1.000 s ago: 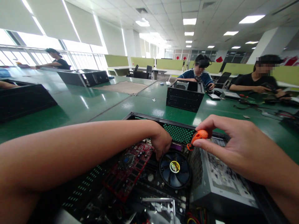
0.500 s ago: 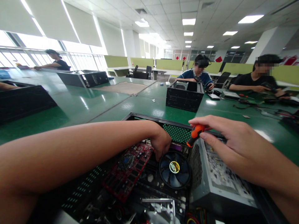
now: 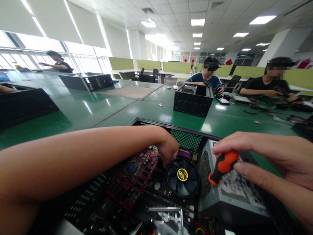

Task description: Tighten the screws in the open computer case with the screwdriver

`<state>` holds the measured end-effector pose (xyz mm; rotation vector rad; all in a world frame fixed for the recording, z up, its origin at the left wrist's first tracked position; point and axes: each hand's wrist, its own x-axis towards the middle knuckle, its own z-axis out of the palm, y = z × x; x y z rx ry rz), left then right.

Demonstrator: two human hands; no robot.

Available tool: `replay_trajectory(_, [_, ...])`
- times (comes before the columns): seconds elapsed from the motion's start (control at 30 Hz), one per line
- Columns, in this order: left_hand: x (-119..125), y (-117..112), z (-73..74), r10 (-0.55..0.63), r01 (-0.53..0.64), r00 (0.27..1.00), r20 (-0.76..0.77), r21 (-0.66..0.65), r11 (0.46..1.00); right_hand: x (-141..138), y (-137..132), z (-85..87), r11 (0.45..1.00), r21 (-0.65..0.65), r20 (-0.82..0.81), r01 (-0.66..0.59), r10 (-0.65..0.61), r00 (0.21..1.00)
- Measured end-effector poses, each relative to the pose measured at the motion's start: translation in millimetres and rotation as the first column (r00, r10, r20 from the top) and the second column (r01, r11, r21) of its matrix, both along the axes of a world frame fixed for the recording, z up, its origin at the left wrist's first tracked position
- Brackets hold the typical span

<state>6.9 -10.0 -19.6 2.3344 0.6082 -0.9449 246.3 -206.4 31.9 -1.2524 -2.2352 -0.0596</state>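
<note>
Orange-and-black screwdriver handle (image 3: 224, 165), pinched by the right hand (image 3: 283, 150), sits right of the cooler fan (image 3: 182, 176), its long axis slanting down fanward; the left hand (image 3: 169, 147) is nearer the cooler fan, its grip hidden.

A bulbous orange-and-black tool handle (image 3: 224, 165) is held aslant above an open, black, perforated metal computer case (image 3: 187, 140), in which a red rectangular circuit board (image 3: 139, 178) and a round black fan (image 3: 182, 177) with a yellow centre are set.
</note>
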Motion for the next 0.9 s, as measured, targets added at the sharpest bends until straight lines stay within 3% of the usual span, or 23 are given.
replay_trajectory(0.3, [2.7,-2.1,5.3,-0.019,0.02,0.999,-0.026,0.018,1.0,-21.6,11.5,7.2,0.987,-0.025,0.036,-0.158,0.159,0.987])
replay_trajectory(0.57, [1.3,-3.6,2.5,-0.003,0.004,1.0,-0.029,0.014,1.0,-18.9,9.2,3.8,0.996,-0.006,0.069,-0.086,0.086,0.994])
replay_trajectory(0.9, [0.6,-2.9,2.7,0.009,-0.009,1.0,-0.018,0.001,1.0,-18.7,7.9,0.4,0.998,-0.017,-0.001,-0.054,0.054,0.999])
